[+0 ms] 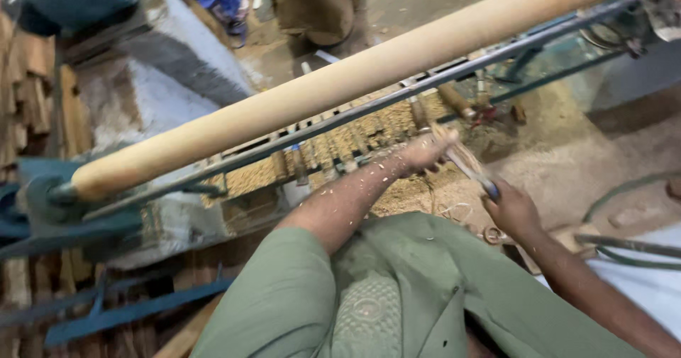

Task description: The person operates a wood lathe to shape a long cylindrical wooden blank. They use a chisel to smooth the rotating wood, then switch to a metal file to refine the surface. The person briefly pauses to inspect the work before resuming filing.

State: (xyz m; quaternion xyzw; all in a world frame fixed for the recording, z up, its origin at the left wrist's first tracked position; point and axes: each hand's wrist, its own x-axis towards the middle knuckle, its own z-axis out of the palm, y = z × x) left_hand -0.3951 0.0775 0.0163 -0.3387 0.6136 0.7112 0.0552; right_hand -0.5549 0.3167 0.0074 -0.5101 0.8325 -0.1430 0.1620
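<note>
wooden-handled chisel (464, 165) gripped in both hands, left fingers (433, 147) near tip, right hand (512, 207) at handle

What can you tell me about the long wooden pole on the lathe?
The long wooden pole is a pale, smooth, round cylinder of bare wood. It lies mounted on the lathe, running diagonally from the blue headstock at lower left to the upper right, above a metal rail. Neither hand touches it; both hold a tool just below.
</note>
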